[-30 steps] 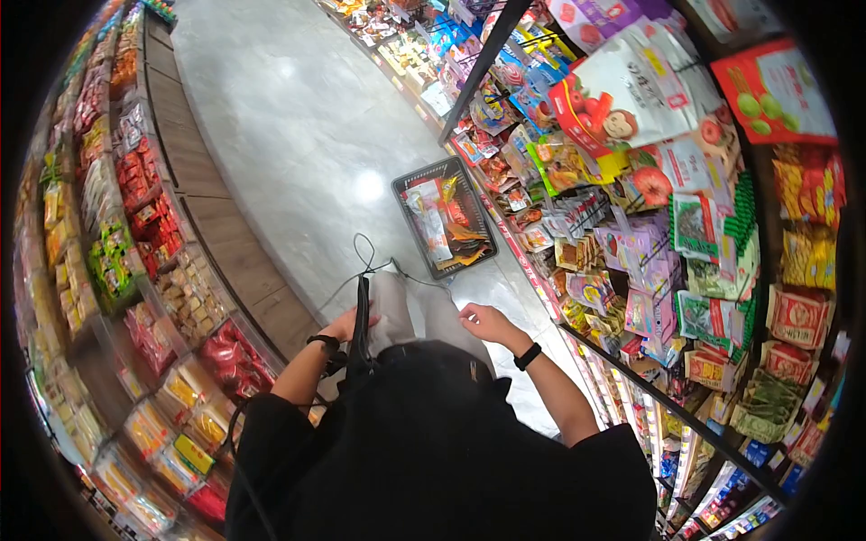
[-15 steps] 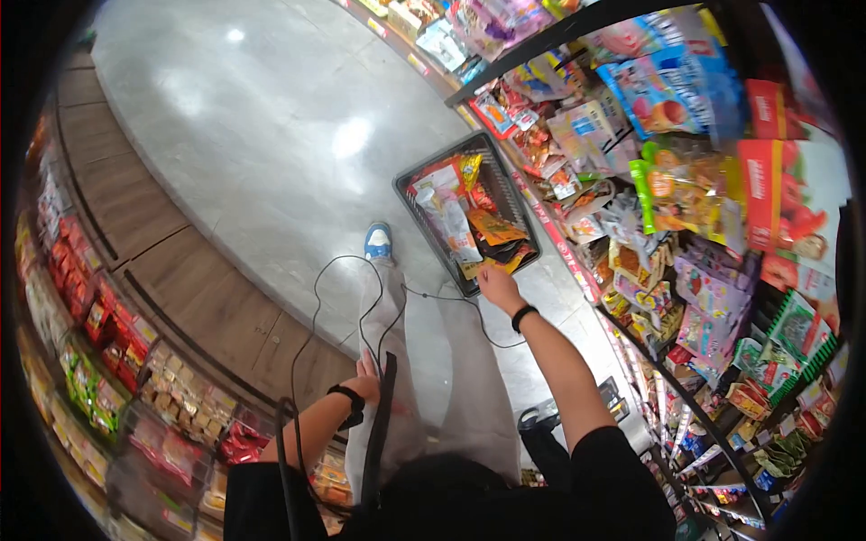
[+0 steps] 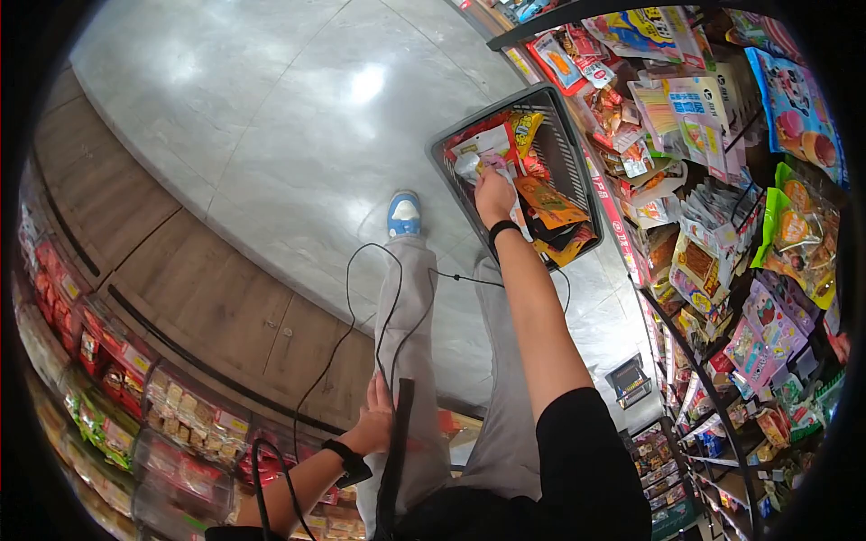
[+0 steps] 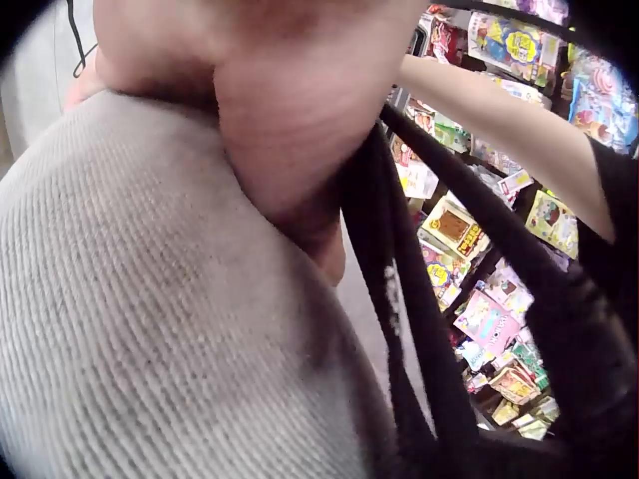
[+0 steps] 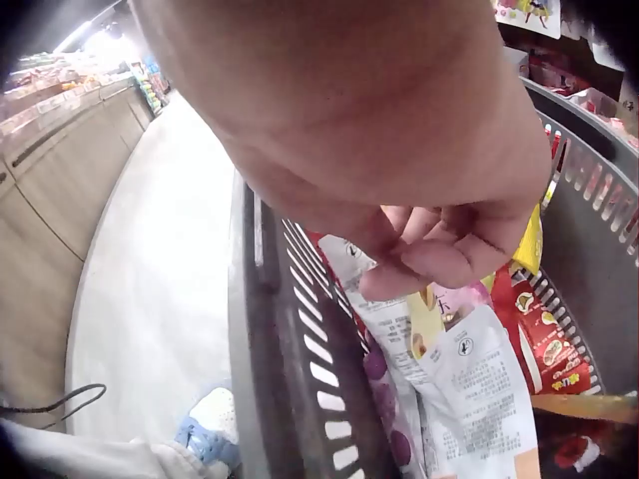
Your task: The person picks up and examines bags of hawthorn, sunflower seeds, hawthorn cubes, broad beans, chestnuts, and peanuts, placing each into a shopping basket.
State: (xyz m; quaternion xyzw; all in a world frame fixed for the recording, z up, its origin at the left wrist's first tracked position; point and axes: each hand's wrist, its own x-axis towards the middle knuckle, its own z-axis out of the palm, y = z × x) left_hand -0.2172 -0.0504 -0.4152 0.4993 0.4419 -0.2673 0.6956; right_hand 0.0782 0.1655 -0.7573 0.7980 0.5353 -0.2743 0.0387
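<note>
My right hand (image 3: 493, 197) reaches down into a black shopping basket (image 3: 577, 126) on the floor beside the shelf. Its fingers curl and pinch the top of a white snack packet (image 5: 474, 389) with small print, seen in the right wrist view. Around this packet lie a yellow packet (image 3: 525, 132), an orange packet (image 3: 552, 205) and red ones. In the head view my left hand (image 3: 373, 420) rests on the left leg of the grey trousers (image 3: 415, 334), fingers extended. The left wrist view shows that hand (image 4: 290, 90) from close up, against the ribbed cloth.
A snack rack (image 3: 713, 225) with hanging bags runs along the right, its price rail beside the basket. Wooden cabinets (image 3: 216, 279) under packed snack bins line the left. Grey floor (image 3: 271, 117) lies between. A thin black cable (image 3: 350, 279) loops over the legs.
The right hand has gone from beside the leg to the basket's near edge, then deeper among the packets. The left hand stays by the left leg. The view has tilted down and the basket appears larger.
</note>
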